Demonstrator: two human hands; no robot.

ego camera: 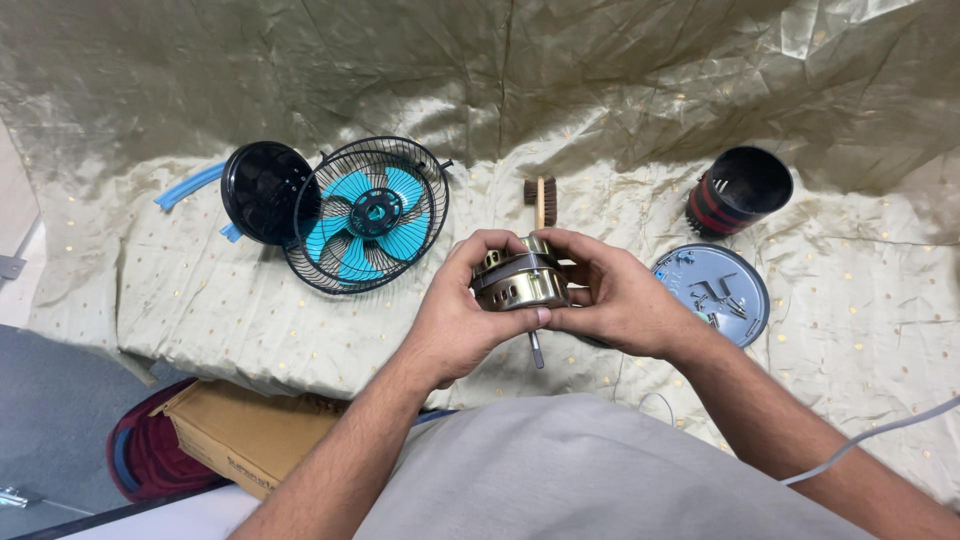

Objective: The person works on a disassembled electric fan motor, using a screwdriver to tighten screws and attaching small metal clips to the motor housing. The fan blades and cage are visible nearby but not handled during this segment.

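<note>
Where the pale gold dotted cloth (200,310) drapes over the table, things lie spread from left to right. At the far left a light blue plastic strip (188,185) pokes out from behind a round black plastic housing (262,190). Just beside it, overlapping its edge, lies a round black wire fan guard (368,213) with turquoise blades inside. Below the table edge at lower left sit a brown cardboard box (245,435) and a dark red bag (150,455), both partly cut off by the cloth and the person's arm.

At the centre, the left hand (462,315) and the right hand (620,300) meet around a small brass-coloured metal fan motor (520,280). Both hands are curled closed on it, left fingers over its top, right thumb along its lower edge. A thin steel shaft points down from the motor. Behind the hands a wooden-handled brush (540,197) stands partly hidden.

To the right, a round grey plastic plate (735,265) holds small screws, hard to make out. Farther back lies a black cylinder with red bands (738,190). A white cable (880,428) crosses the lower right.
</note>
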